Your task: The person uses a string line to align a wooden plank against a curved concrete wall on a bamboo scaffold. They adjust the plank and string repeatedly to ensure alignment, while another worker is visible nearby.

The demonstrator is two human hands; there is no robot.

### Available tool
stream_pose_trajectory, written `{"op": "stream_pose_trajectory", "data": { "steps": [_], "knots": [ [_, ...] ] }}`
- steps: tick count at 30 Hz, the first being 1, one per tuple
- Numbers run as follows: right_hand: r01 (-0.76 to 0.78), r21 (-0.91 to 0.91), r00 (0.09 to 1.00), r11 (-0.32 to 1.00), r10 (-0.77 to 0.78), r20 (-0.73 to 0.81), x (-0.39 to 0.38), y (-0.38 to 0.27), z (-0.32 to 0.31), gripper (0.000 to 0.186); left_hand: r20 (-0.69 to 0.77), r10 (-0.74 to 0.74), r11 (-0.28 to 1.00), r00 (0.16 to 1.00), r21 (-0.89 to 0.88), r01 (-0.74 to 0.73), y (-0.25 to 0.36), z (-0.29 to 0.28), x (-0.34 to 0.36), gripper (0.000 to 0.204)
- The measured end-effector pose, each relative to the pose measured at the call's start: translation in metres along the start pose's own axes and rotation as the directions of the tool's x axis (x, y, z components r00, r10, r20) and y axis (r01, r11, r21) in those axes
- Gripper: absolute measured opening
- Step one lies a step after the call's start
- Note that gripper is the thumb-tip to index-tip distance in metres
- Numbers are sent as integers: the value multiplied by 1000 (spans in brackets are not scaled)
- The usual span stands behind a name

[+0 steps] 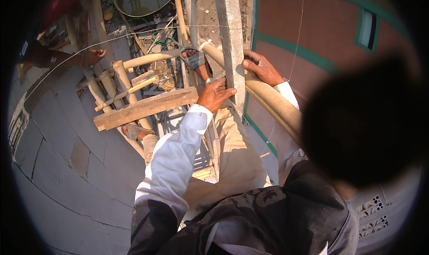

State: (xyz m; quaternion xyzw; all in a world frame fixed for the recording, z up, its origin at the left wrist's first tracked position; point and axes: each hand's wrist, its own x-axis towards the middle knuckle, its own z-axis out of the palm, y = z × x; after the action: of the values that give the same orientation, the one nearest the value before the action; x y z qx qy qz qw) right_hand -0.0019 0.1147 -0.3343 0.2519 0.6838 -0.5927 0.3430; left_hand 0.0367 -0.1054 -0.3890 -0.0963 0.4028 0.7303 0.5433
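While a grey block wall is filling the left side, a brown wall with green bands is standing along the right; the working gap is lying between them, rubble ground showing below through bamboo. A dark blurred shape is covering much of the right edge. A long grey plank is standing roughly upright at upper middle, its top running out of view. Between its right edge and the brown wall only a narrow strip is showing; more room is opening on its left, with bamboo crossing it.

Counting downward in size: walls, two. Grey plank, one. Thick bamboo pole, one, passing behind the plank and beneath the right wrist. Bamboo pieces at left, several, overlapping too much for a sure count. Round basin, one, the top edge cutting it off. Timber beam, one, lying slantwise over bamboo, its right end reaching near the left sleeve. Sandalled feet, two, the lower one resting just below the beam. Hands, three: the left hand is gripping the plank's left edge, thumb lying across its face; the right hand is gripping the right edge, fingertips hiding behind; a co-worker's hand is reaching in at upper left, fingers curling.
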Motion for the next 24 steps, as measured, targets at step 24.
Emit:
{"op": "stream_pose_trajectory", "data": {
  "steps": [24],
  "knots": [
    [7,-276,998,961,10,61,23,3,-7,81,-138,151,600,979,800,20,45,27,-57,25]
  ]
}}
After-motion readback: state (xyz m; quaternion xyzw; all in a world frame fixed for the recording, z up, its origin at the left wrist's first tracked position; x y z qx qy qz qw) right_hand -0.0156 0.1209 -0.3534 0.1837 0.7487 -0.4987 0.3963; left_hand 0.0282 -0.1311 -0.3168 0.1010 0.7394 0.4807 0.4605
